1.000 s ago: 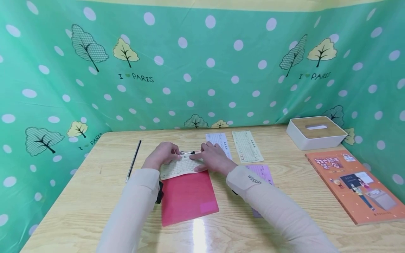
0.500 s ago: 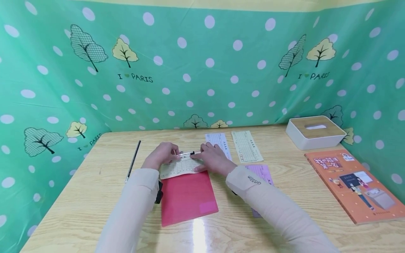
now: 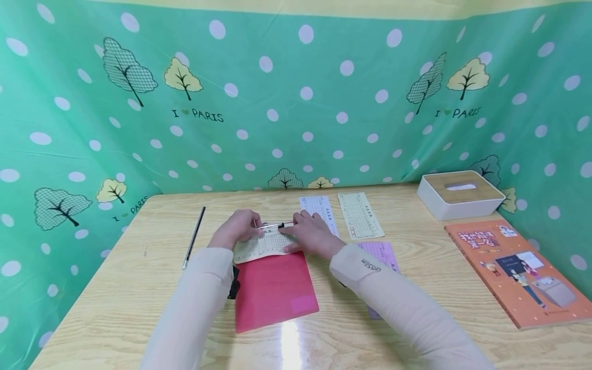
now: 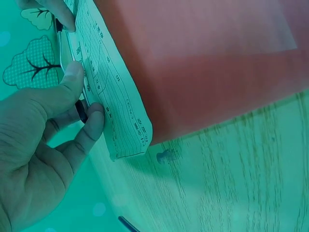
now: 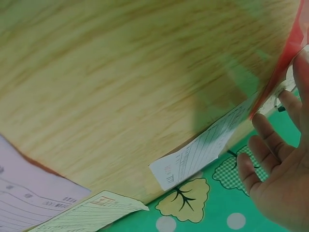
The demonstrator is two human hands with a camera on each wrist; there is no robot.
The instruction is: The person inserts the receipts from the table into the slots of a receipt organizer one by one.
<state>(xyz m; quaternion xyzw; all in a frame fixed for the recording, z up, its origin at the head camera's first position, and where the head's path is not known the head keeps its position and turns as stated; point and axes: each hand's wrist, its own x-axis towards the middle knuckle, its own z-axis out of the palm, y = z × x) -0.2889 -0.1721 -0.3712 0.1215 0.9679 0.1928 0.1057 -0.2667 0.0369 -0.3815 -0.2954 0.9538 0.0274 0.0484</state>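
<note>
A red folder [image 3: 275,295] lies on the table, with a printed, ruled slip [image 3: 259,250] across its top part. Along the folder's top edge runs a slim metal clip [image 3: 273,225] with black pieces. My left hand [image 3: 235,228] is at the clip's left end, thumb and index finger pinching it at a black piece [image 4: 81,111]. At the clip's other end, my right hand [image 3: 314,235] touches near a black piece with its index finger, while its thumb rests on the slip. In the right wrist view its other fingers are loosely bent.
A dark pen or pencil [image 3: 194,237] lies left. Right of the folder are a pale slip [image 3: 329,211], a yellowish slip [image 3: 361,215] and purple paper [image 3: 381,253], partly under my right arm. Farther right are a tissue box [image 3: 462,198] and an orange book [image 3: 518,272].
Both hands stay at the clip. Its metal bar tilts slightly differently under my left fingers than a second ago. Folder and slips keep their places.
</note>
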